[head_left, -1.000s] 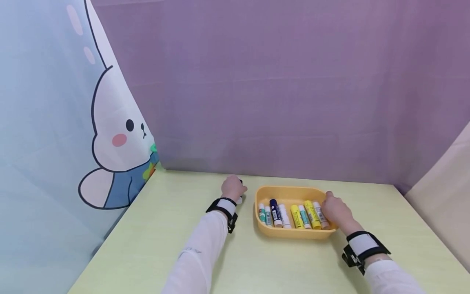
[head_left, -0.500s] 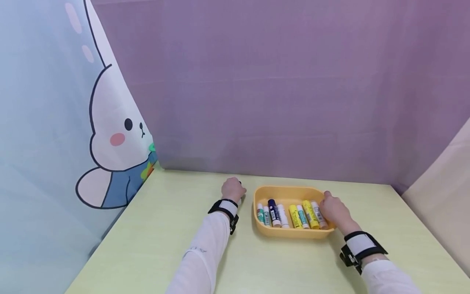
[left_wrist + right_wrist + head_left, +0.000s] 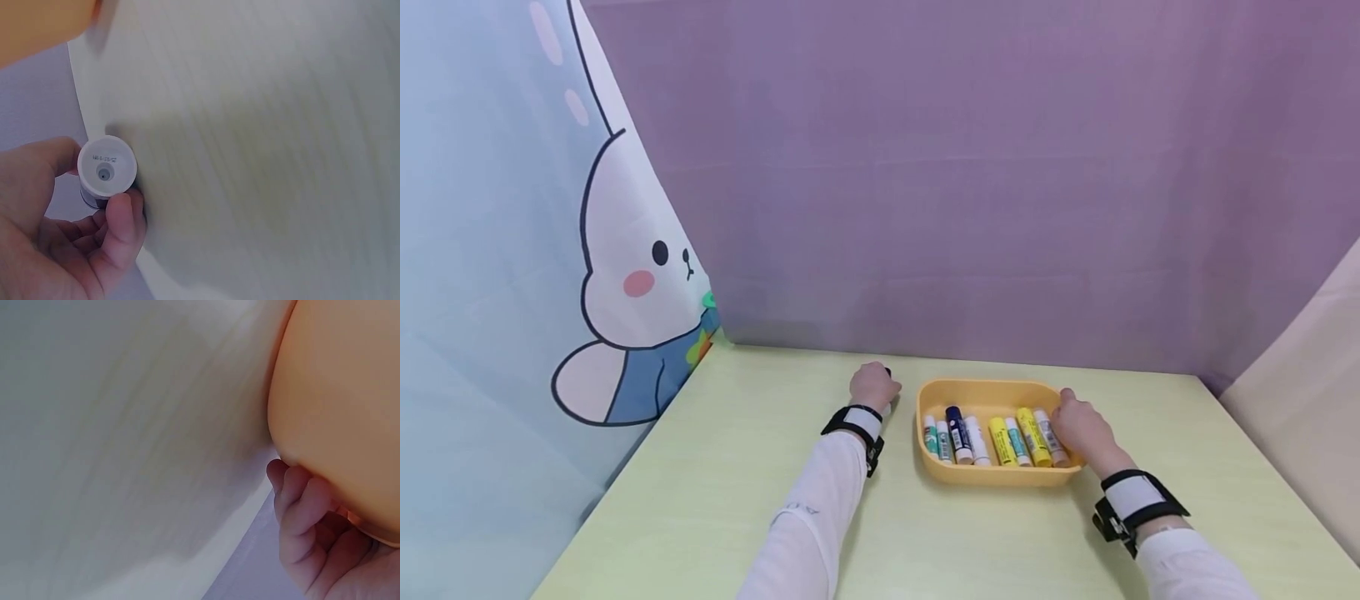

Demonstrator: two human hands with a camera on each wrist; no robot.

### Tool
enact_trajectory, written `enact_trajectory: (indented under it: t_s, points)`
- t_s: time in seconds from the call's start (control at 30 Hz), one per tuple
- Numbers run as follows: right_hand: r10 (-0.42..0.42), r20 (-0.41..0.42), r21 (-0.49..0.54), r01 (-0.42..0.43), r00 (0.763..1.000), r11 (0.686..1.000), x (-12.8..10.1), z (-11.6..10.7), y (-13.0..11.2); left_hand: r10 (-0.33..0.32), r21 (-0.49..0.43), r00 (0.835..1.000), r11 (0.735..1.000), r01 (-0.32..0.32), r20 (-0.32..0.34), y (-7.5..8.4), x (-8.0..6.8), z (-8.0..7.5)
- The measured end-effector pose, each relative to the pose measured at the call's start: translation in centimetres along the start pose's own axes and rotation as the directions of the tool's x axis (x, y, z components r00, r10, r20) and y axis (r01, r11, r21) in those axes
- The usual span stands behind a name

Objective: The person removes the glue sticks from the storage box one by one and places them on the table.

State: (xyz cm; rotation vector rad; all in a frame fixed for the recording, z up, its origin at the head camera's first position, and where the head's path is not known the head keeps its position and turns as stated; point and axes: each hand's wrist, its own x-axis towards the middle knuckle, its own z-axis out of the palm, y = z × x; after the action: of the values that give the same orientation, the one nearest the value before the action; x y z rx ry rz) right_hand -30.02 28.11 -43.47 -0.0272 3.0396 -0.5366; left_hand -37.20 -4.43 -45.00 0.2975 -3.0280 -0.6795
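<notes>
Standing just left of the yellow tray (image 3: 1000, 477), a small round tube (image 3: 107, 169) is held by the left hand (image 3: 872, 386), with thumb and fingers (image 3: 125, 219) curled round its sides. The tube's flat white end is seen in the left wrist view, with a tiny dot in the middle and small print on it. Its long side is pointed up and down, away from the green table (image 3: 715, 467). A dark tip is just seen above the knuckles in the head view. The tray lies to the right of the tube, close but not touching, so the left hand is the nearer one to both. The tray is made of smooth plastic, with rounded corners and a low wall. Seven more tubes (image 3: 988, 437) are laid flat inside it, side by side, their long sides running from front to back: white, green, dark blue and yellow. The tray's right end is gripped by the right hand (image 3: 1078, 429), with fingertips (image 3: 300, 506) curled under the rim. A soft purple cloth (image 3: 970, 183) is hung behind, and a curtain with a bunny (image 3: 632, 275) is seen on the left.
</notes>
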Motion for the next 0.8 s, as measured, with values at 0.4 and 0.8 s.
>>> enact_trajectory:
  t_s: [0.4,0.8]
  points:
    - [0.047,0.031,0.016,-0.047,0.998,0.999,0.1,0.0,-0.3,-0.022,-0.041,0.999,0.999,0.023,0.024,-0.1,-1.1,-1.0]
    - [0.059,0.044,0.013,-0.060,0.997,0.998,0.3,0.2,0.0,0.004,0.064,0.986,0.998,-0.015,0.169,0.0,-2.1,-5.2]
